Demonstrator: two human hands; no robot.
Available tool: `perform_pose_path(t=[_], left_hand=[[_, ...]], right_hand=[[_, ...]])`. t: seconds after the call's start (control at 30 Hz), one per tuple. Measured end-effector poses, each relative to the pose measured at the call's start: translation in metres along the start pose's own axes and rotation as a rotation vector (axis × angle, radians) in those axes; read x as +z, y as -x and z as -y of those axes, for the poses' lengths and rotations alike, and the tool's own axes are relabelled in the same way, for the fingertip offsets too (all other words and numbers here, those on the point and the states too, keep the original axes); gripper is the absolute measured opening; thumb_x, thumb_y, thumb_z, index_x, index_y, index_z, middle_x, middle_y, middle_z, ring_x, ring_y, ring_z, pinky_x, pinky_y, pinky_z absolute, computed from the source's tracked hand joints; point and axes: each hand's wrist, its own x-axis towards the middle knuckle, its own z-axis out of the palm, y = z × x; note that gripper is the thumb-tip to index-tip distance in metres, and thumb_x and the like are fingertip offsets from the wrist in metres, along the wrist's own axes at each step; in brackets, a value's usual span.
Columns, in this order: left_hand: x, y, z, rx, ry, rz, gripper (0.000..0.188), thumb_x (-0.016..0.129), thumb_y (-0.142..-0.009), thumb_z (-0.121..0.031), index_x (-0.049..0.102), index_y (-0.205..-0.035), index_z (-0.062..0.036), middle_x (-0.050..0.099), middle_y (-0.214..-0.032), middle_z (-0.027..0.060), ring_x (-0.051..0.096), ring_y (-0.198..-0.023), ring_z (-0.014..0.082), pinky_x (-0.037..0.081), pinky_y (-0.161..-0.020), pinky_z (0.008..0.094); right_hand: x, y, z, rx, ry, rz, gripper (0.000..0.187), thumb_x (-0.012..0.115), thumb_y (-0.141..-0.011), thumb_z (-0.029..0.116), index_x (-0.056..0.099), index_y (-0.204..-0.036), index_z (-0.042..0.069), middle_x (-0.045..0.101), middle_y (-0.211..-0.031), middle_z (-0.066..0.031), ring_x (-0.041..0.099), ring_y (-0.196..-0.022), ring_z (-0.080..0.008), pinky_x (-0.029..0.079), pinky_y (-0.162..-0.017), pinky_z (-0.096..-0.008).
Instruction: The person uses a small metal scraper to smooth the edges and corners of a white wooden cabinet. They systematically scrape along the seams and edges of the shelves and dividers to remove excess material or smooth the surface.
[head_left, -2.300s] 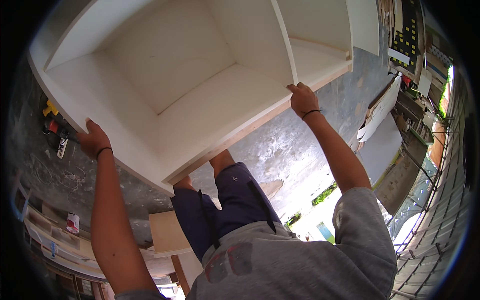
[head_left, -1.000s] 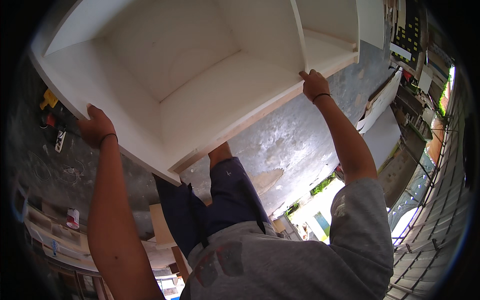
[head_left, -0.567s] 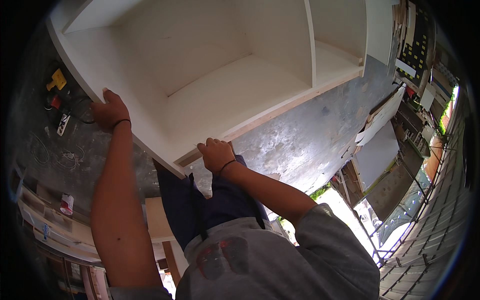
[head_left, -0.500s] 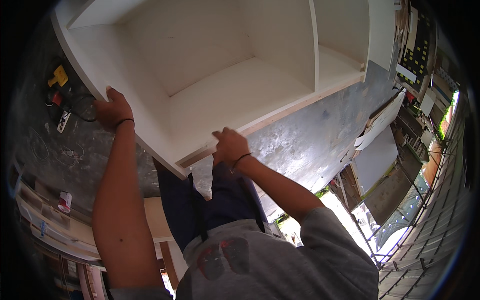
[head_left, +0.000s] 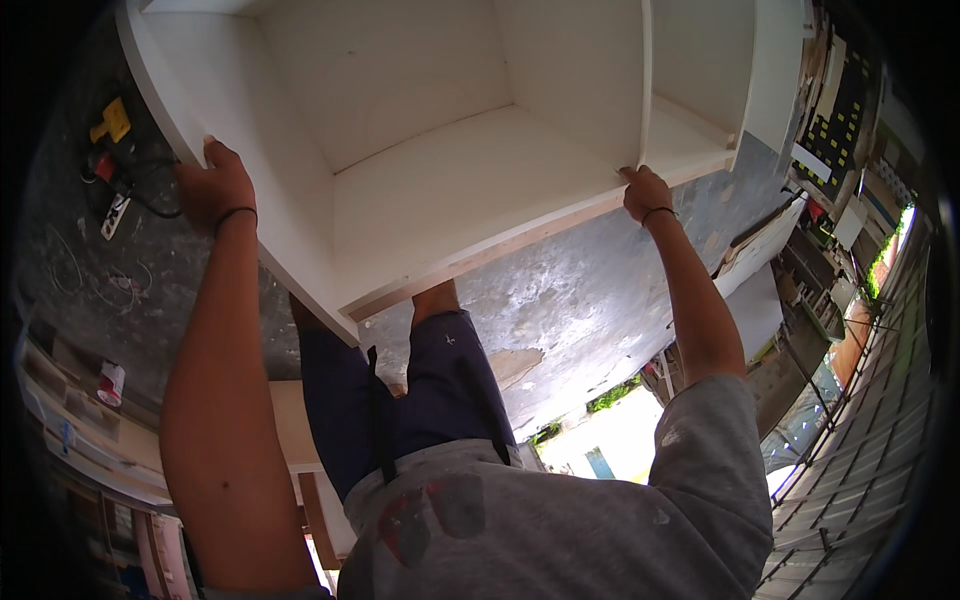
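White open-fronted cabinet point(head_left: 425, 150), tilted, its open side facing up toward the viewer.
The boxy carcass fills the upper middle of the view, its far side cut off by the top edge. An upright divider point(head_left: 646, 80) separates a large compartment point(head_left: 420, 100) from a narrower one point(head_left: 695, 60) to its right. The left end panel point(head_left: 230, 110) runs down to a near corner, from which the long near edge slopes up to the right, faced below with a pale wood strip point(head_left: 500, 248). A thin dark seam marks the large compartment's inner corner.
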Motion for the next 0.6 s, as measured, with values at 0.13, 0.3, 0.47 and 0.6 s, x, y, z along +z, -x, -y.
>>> perform_pose_path(t=[0.13,0.3,0.47,0.6], left_hand=[[0.002,0.001,-0.001,0.012,-0.019,0.017,0.058,0.052,-0.085,-0.049,0.057,-0.11,0.0027,0.065,-0.102,0.0219,0.065,-0.093,0.0383,0.053,-0.076,0.0489],[0.0,0.003,-0.003,0.032,-0.009,0.016,0.055,0.052,-0.085,-0.047,0.056,-0.111,0.002,0.066,-0.101,0.0209,0.066,-0.091,0.0361,0.053,-0.076,0.0468],[0.007,-0.001,0.002,0.025,-0.047,-0.046,0.056,0.053,-0.085,-0.048,0.057,-0.108,0.0026,0.066,-0.099,0.0211,0.066,-0.09,0.037,0.053,-0.075,0.0473],[0.016,-0.004,0.006,0.056,-0.053,-0.056,0.058,0.052,-0.084,-0.05,0.057,-0.107,0.003,0.066,-0.099,0.0215,0.065,-0.09,0.0382,0.053,-0.075,0.0484]], right_hand=[[0.001,0.031,0.099,-0.129,-0.176,0.011,0.033,0.048,-0.08,0.007,0.064,-0.108,0.014,0.059,-0.099,-0.0178,0.06,-0.094,-0.034,0.05,-0.081,-0.0429],[0.0,0.111,0.296,-0.397,-0.401,0.117,0.019,0.057,-0.077,0.016,0.064,-0.094,0.012,0.058,-0.09,-0.013,0.062,-0.088,-0.0303,0.052,-0.075,-0.0417],[-0.017,0.07,0.229,-0.19,-0.448,0.025,0.032,0.051,-0.08,0.009,0.062,-0.11,0.011,0.058,-0.097,-0.0149,0.059,-0.093,-0.0329,0.05,-0.081,-0.0429],[-0.017,0.019,0.062,0.041,-0.145,-0.071,0.032,0.048,-0.082,0.007,0.06,-0.112,0.011,0.06,-0.1,-0.0155,0.06,-0.098,-0.0325,0.051,-0.082,-0.0433]])
